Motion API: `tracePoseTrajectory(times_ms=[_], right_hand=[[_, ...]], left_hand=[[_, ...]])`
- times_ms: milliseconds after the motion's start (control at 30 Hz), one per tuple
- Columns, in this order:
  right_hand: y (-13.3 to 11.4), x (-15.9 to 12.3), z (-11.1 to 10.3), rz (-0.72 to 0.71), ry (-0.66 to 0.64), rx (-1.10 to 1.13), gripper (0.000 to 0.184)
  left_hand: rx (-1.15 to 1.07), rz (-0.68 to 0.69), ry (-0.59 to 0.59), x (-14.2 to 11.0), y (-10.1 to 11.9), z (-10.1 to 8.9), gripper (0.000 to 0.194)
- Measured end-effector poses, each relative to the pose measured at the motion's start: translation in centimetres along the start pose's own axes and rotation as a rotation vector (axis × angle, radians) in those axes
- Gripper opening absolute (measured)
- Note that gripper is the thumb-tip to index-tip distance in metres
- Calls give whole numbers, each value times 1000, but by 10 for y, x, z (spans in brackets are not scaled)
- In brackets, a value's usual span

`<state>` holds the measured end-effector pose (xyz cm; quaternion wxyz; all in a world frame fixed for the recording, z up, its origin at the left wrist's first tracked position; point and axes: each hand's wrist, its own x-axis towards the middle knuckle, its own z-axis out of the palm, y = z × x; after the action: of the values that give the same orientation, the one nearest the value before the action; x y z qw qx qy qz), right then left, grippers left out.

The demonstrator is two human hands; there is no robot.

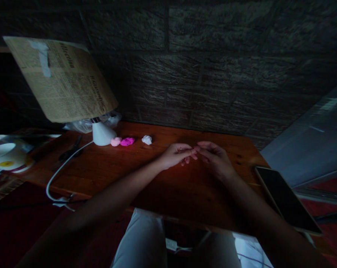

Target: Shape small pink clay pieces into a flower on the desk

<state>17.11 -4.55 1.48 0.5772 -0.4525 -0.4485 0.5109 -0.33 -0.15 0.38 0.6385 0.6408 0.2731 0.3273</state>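
Over the middle of the wooden table, my left hand (177, 155) and my right hand (215, 158) meet at their fingertips. Thumb and forefinger are pinched together on each hand, the other left fingers loosely curled. Whatever sits between the fingertips, if anything, is too small and dark to make out. To the left of my hands lies a crumpled white lump (147, 140). Farther left, a bright pink lump (127, 142) touches a pale pink one (116, 141) beside the lamp base. All three look soft, like modelling clay.
A lamp with a newsprint shade (64, 80) stands at the back left, its white cord (55, 176) looping over the front edge. Dark scissors (70, 152) and a white cup (5, 156) are farther left. A tablet (287, 197) lies at right. A brick wall (185, 74) closes the back.
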Motion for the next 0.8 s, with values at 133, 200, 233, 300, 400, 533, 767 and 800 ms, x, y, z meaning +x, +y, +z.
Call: tracePoseTrajectory(times_ms=[133,200,233,300,400,533,767,800], right_hand=[[2,1,-2,6,-15,-4,32],[3,1,-3,11,-11,-11,32],[3,1,-3,12,-10,-13,32],[3,1,-4,12,-8,-10,32],[2,1,-5,14,0,12,32],[0,1,-5,25,19,28,34],[0,2,-4,-4,19,23,29],[0,2,-4,-7,24,23,28]], left_hand=[[14,37,-21,0,0,-1,41],[16,31,-26,0,1,-1,42],[13,24,-28,0,1,-1,42],[2,12,-37,0,2,0,43],[-1,1,-51,-1,4,1,41],[-3,9,-50,-2,5,1,40],[14,-32,-31,0,3,0,41],[9,-34,-30,0,2,-1,40]])
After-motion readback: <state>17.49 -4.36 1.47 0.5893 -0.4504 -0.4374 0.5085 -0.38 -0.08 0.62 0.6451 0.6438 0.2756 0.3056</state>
